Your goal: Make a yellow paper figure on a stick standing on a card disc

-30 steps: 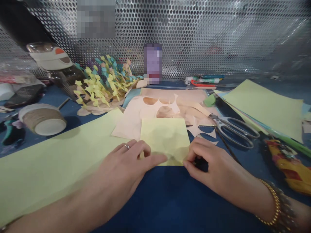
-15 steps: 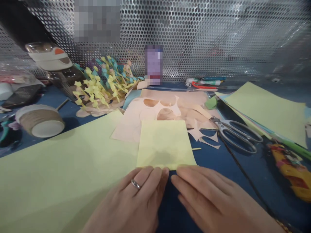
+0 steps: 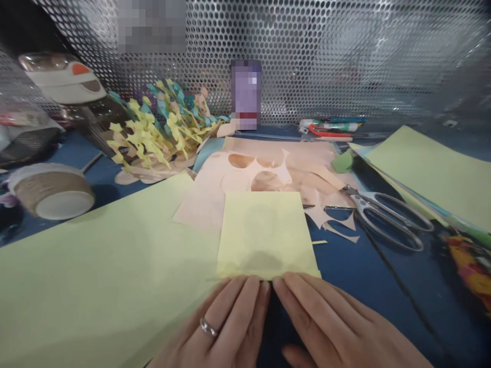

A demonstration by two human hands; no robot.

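A small square of pale yellow paper (image 3: 264,230) lies in front of me, its near edge bent into a narrow fold. My left hand (image 3: 230,322), with a ring on one finger, pinches that edge near its middle with the fingers together. Beside it, my right hand (image 3: 326,317) is closed on the same edge toward the right, fingers side by side. Both sets of fingertips almost meet. The undersides of the fingers are hidden. Under the square's far part is a peach paper sheet (image 3: 203,199) with round cut-outs.
A large yellow sheet (image 3: 95,266) covers the left of the blue table. Scissors (image 3: 387,214) and paper scraps (image 3: 341,225) lie right, near stacked coloured paper (image 3: 433,168). Twine roll (image 3: 53,189), bottle (image 3: 69,87) and paper star strips (image 3: 153,128) stand left; a phone (image 3: 246,94) leans behind.
My right hand has shifted inward, its fingertips now closer to the left hand's on the folded edge. The view has moved slightly, and the square sits a little lower in it.
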